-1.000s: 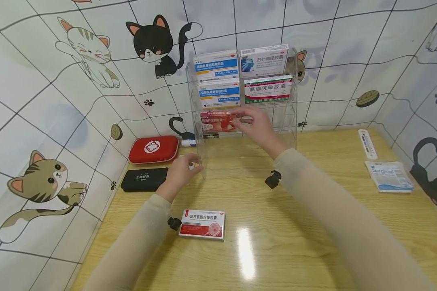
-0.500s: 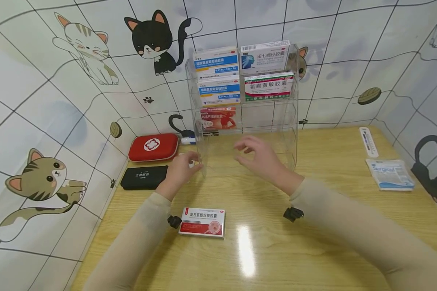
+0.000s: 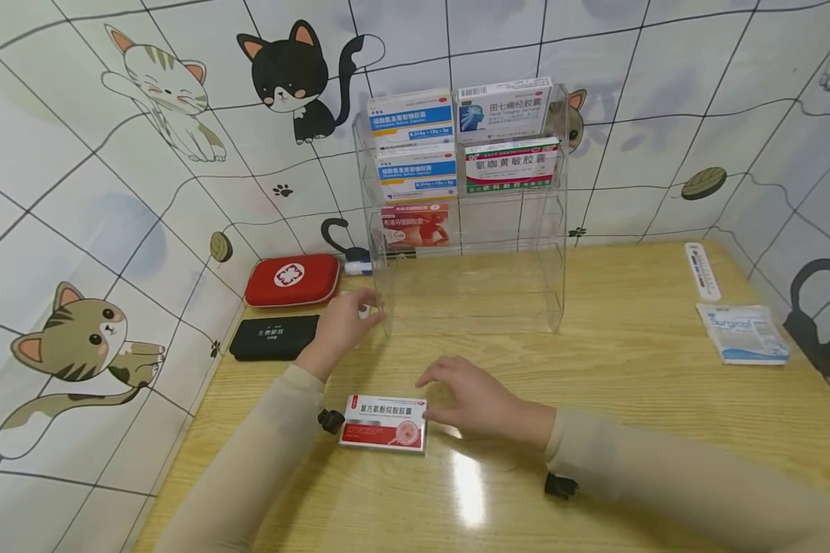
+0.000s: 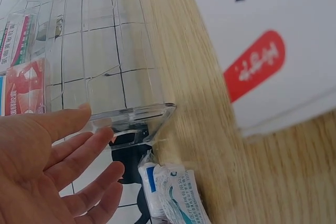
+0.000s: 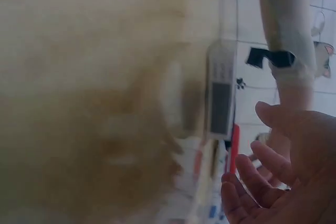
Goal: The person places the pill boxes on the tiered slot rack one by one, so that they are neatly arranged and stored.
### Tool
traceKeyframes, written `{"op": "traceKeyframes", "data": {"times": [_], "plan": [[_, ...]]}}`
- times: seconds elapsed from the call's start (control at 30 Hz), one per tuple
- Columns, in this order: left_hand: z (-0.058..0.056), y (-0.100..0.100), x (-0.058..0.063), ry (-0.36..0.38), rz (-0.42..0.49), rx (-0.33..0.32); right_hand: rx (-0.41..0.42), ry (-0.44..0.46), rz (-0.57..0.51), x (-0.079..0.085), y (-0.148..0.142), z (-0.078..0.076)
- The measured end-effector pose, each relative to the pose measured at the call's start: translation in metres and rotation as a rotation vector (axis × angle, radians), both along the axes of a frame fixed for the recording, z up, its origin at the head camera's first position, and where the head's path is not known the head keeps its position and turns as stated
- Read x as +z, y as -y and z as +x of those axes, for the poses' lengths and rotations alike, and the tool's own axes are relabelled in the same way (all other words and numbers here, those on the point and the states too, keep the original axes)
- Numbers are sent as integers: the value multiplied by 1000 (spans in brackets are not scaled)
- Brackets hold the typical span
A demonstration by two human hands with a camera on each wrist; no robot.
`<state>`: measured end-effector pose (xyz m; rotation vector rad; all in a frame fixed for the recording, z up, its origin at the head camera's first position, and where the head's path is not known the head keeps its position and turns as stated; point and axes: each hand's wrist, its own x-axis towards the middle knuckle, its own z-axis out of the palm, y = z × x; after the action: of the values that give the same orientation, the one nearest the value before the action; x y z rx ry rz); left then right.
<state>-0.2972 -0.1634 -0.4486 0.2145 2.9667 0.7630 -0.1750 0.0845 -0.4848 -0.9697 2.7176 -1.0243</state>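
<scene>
A clear acrylic display rack (image 3: 470, 307) stands against the wall, with medicine boxes on its upper tiers. My left hand (image 3: 344, 326) holds the rack's left side edge; in the left wrist view the thumb and index finger (image 4: 94, 148) lie on either side of the clear panel. A white-and-red medicine box (image 3: 385, 425) lies flat on the table, its printed face up. My right hand (image 3: 473, 403) is just right of that box, fingers parted and loosely bent, nothing between them. Whether the thumb touches the box cannot be told. The right wrist view is blurred around the box (image 5: 220, 95).
On the rack sit blue-and-white boxes (image 3: 417, 175), a white box (image 3: 505, 111), a green-and-red-banded box (image 3: 512, 167) and a red box (image 3: 416, 226). A red case (image 3: 293, 282) and black pouch (image 3: 273, 338) lie left. A surgical mask packet (image 3: 743, 334) and a thermometer-like strip (image 3: 702, 272) lie right.
My right hand has let go of the red box, leaving it on the rack's third tier, and has come down toward the white-and-red box. The left hand has stayed at the rack.
</scene>
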Motion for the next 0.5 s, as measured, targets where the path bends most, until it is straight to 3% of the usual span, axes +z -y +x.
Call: {"op": "traceKeyframes", "data": {"times": [0.17, 0.5], "plan": [[-1, 0, 1, 2, -9, -2, 21, 45, 52, -17, 4, 10], [-1, -1, 3, 13, -11, 3, 13, 30, 82, -27, 11, 12]]}}
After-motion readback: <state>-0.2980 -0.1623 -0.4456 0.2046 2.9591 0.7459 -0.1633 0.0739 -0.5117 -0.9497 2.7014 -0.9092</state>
